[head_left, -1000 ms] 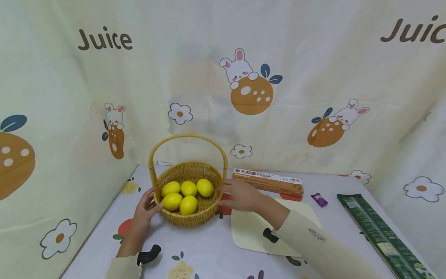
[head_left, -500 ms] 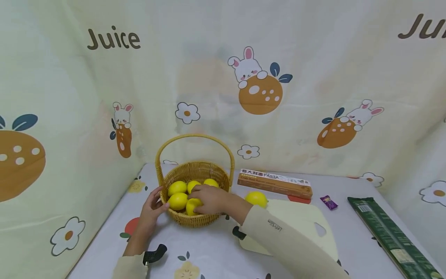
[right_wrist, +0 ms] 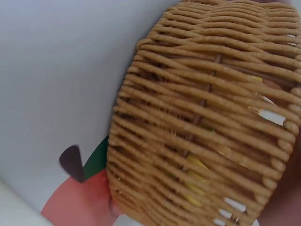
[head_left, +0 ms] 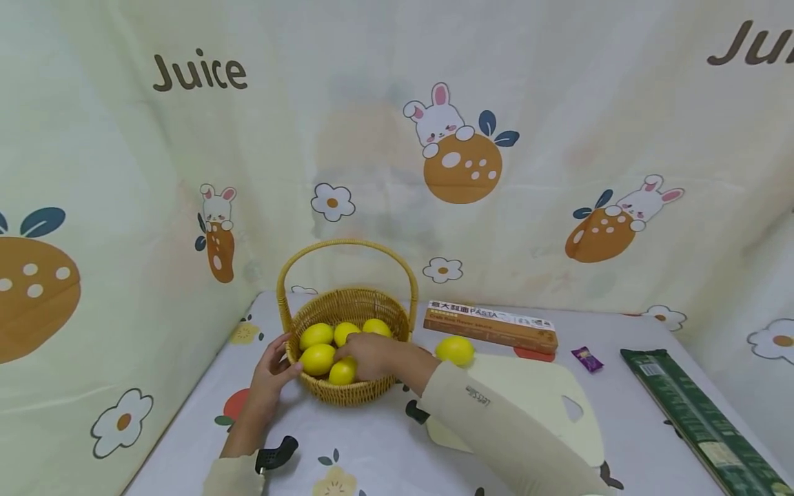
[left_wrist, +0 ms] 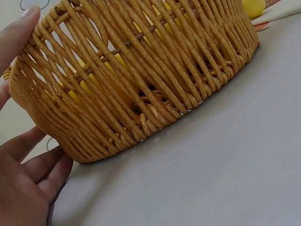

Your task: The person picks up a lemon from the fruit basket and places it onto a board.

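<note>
A yellow wicker basket (head_left: 347, 394) with a tall arched handle holds several lemons (head_left: 318, 359). My left hand (head_left: 271, 377) steadies its left side; in the left wrist view the thumb is at the rim and the fingers lie against the woven wall (left_wrist: 117, 84). My right hand (head_left: 373, 357) reaches over the basket's right side, fingers down around the front lemon (head_left: 342, 371). That hand's fingertips are partly hidden among the fruit. The right wrist view shows mostly the basket wall (right_wrist: 202, 113), with yellow showing through the weave.
One lemon (head_left: 455, 350) lies right of the basket, by a cream cutting board (head_left: 527, 393). Behind stands a pasta box (head_left: 491, 328). Farther right are a small purple wrapped sweet (head_left: 586, 359) and a long green packet (head_left: 701, 413). A printed curtain (head_left: 372, 138) closes off the back.
My right hand has moved left from the basket's right rim to the front lemon inside, uncovering the lemon beside the cutting board. My left hand stays at the basket.
</note>
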Demonstrator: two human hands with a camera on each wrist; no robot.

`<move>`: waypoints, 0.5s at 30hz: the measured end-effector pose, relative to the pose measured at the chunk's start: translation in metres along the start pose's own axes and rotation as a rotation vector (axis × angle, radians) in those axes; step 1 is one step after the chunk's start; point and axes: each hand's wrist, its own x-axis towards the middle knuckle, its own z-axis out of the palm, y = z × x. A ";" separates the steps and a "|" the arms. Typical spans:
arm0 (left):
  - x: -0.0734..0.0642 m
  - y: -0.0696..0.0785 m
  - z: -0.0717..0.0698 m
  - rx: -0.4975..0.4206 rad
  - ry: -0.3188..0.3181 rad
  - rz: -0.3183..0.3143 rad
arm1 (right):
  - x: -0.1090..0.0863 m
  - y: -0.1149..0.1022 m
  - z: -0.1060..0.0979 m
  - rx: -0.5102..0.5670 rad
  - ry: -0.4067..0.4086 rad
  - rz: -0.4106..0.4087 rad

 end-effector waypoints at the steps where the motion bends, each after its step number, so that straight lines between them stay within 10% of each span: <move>1: 0.000 0.001 0.000 0.000 -0.001 0.000 | -0.001 0.001 -0.001 -0.005 0.009 0.007; 15: -0.003 0.005 0.002 -0.029 -0.023 -0.037 | -0.014 0.010 0.001 0.108 0.040 0.106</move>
